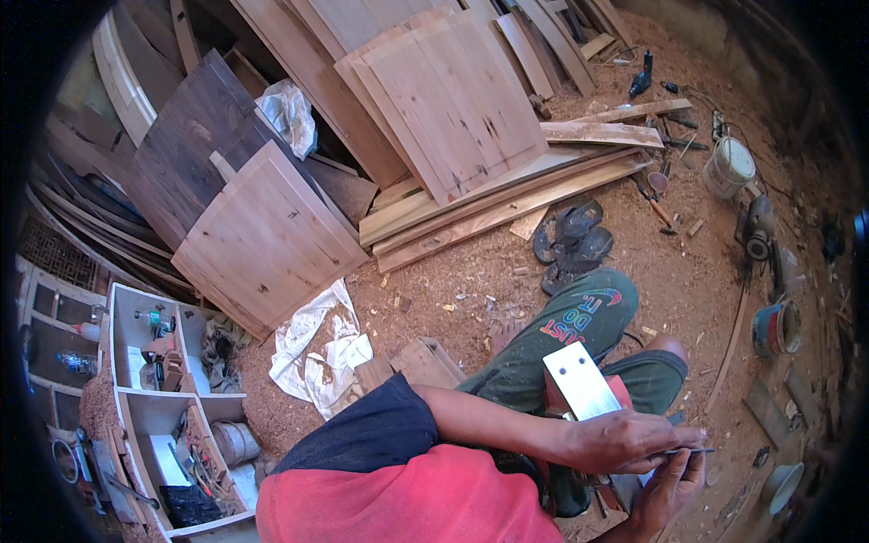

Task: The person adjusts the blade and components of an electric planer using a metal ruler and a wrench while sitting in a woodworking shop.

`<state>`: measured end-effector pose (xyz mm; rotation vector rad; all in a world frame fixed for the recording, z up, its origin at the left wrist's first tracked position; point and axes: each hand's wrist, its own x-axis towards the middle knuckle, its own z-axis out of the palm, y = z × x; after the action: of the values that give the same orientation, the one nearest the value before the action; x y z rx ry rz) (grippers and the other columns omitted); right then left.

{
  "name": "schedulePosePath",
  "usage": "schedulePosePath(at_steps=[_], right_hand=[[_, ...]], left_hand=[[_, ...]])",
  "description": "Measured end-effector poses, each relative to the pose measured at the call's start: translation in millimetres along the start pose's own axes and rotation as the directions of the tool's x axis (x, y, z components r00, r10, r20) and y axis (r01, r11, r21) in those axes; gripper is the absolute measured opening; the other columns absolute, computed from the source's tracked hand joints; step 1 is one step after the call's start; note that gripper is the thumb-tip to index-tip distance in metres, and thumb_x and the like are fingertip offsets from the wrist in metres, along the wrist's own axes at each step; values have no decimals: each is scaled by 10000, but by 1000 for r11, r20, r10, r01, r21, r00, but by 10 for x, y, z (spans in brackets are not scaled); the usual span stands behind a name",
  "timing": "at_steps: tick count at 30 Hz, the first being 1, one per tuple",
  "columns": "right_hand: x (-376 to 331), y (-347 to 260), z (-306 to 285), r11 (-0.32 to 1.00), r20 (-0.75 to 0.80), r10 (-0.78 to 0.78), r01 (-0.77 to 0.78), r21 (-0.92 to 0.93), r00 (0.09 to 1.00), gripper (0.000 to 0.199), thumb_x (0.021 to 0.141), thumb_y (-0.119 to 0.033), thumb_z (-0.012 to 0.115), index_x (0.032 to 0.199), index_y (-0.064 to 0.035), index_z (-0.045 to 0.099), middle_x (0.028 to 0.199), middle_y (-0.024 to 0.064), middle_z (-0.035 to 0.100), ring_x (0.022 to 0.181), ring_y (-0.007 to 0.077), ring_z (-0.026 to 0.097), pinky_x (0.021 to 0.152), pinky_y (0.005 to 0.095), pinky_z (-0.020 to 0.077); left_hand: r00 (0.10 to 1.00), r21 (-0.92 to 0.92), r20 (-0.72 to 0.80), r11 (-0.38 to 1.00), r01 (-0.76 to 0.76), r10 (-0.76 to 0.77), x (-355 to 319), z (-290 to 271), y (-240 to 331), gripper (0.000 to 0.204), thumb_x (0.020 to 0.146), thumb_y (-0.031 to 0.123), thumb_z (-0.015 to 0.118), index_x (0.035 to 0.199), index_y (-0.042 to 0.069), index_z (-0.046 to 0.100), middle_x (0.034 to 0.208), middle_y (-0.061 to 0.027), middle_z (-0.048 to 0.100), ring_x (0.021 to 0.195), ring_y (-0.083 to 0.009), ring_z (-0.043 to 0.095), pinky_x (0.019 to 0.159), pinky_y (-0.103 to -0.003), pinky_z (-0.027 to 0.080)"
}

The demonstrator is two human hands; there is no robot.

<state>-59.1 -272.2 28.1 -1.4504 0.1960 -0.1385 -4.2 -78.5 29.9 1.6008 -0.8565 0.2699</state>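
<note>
Sawdust (471,299) covers the floor as a coarse reddish carpet flecked with pale chips. At lower right of the frame the left hand (625,441) reaches across, fingers curled shut, pinching a thin dark rod (692,451) at its tip; the right hand (668,489) lies just below it, fingers bent toward the same rod, though whether it grips cannot be told. Just above the hands stands a flat, pale metal plate (580,380), rectangular with two small holes, tilted against something red on the lap. Green trousers (579,326) cover the bent knee at centre right. Smooth light wood panels (448,100) with straight edges and visible knots lean at upper centre; long planks (507,204) lie beneath them. A darker board (195,149) leans at upper left. Crumpled white cloth (317,353) lies at lower centre, beside a white shelf (149,380) crammed with tools at lower left. Dark sandals (570,244) sit near the knee. Open sawdust floor lies between the knee and the planks.
</note>
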Motion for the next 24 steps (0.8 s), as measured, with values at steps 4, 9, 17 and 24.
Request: schedulePosePath(at_steps=[4,9,17,24], right_hand=[[-33,-1,49,999,-21,7,-7,43,1000,347,1110,-225,620,1335,36,583,1216,115,674,1087,171,665,954,320,536],[-30,11,45,997,-65,16,-10,83,998,348,1105,-226,628,1329,38,585,1214,113,676,1083,171,669,952,319,537],[-32,36,9,997,11,-43,44,-57,999,645,943,-275,855,1411,49,553,1313,97,647,1218,223,626,1070,371,485],[-78,59,-22,999,48,-50,51,-16,998,669,957,-248,840,1457,52,513,1362,112,625,1234,219,620,1081,373,485]], left_hand=[[1000,-4,-7,1000,-15,15,14,-4,-9,766,934,122,709,1634,119,399,855,-79,571,795,-261,654,727,-396,557],[999,38,-32,999,-17,18,6,32,-20,783,922,122,720,1635,117,398,850,-73,572,782,-257,652,707,-393,556],[1000,44,-7,999,-2,2,4,11,10,836,890,128,756,1643,113,392,839,-66,561,766,-252,646,693,-391,550],[1000,18,-2,1000,-22,22,8,-34,59,798,908,128,733,1629,79,396,926,-104,591,839,-294,662,727,-413,557]])
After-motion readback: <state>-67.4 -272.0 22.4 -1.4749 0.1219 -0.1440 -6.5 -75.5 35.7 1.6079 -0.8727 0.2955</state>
